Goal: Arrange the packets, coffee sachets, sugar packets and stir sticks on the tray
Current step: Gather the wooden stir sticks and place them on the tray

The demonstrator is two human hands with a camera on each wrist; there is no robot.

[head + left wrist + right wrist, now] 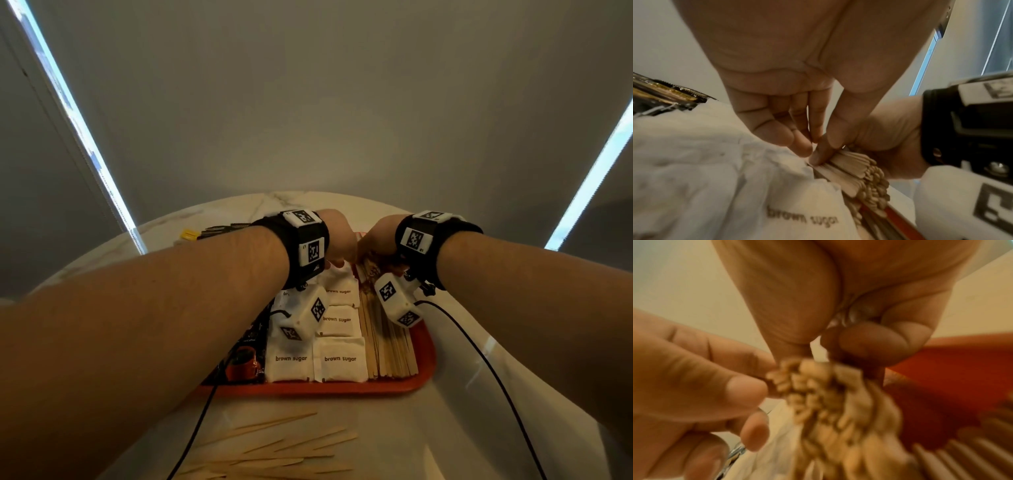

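Observation:
A red tray (325, 389) holds dark coffee sachets (243, 359) on the left, white brown sugar packets (339, 359) in the middle and a row of wooden stir sticks (387, 342) on the right. Both hands meet at the tray's far end. My right hand (816, 350) grips the far ends of a bundle of stir sticks (828, 394) between thumb and curled fingers, slightly lifted. My left hand (813, 152) pinches the bundle's left edge (851, 164) with thumb and fingertips, right beside a sugar packet (797, 211).
Several loose stir sticks (274, 445) lie scattered on the marble table in front of the tray. A yellow packet (189, 234) and dark sachets (222, 229) lie on the table at the far left. Cables trail from both wrists across the table.

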